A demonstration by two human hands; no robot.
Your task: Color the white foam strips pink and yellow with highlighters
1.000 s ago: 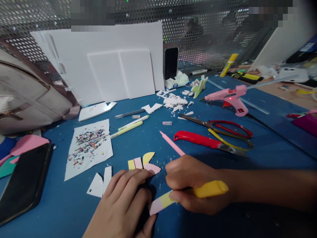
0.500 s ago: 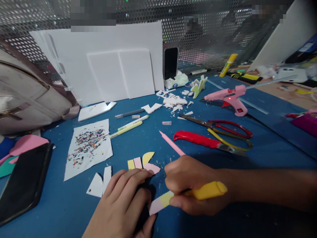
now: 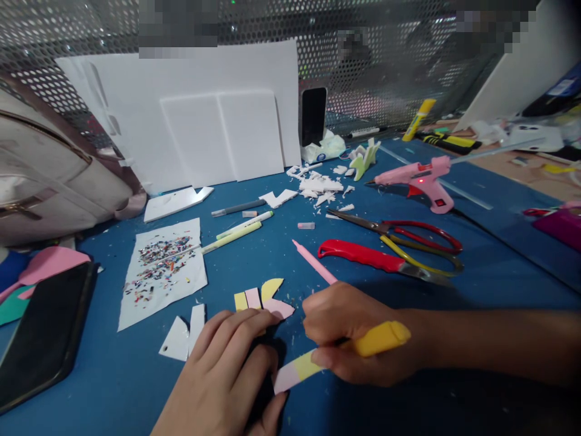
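Note:
My left hand [image 3: 227,369] lies over the blue table, its fingertips touching a pink and yellow striped cut-out [image 3: 273,306] with a forked end. Between its thumb and forefinger it pins the end of a pink and yellow strip [image 3: 297,370]. My right hand [image 3: 356,336] is closed around a yellow marker [image 3: 384,339], whose tip is hidden behind the fingers and bears toward the strip. Just beyond that hand lies an uncapped pink marker [image 3: 314,261]. Left of my left hand are small white cut pieces [image 3: 196,327].
Right of centre are a red-handled cutter [image 3: 363,257], red and yellow scissors [image 3: 422,236] and a lit pink glue gun [image 3: 417,178] with a trailing cord. White scraps [image 3: 320,186] lie behind. At left are a speckled paper sheet [image 3: 163,272], a phone [image 3: 43,327] and a bag [image 3: 49,169].
My right hand and the yellow marker have shifted slightly, the marker's back end moving up and left. More of the strip's yellow part shows. My left hand stays put.

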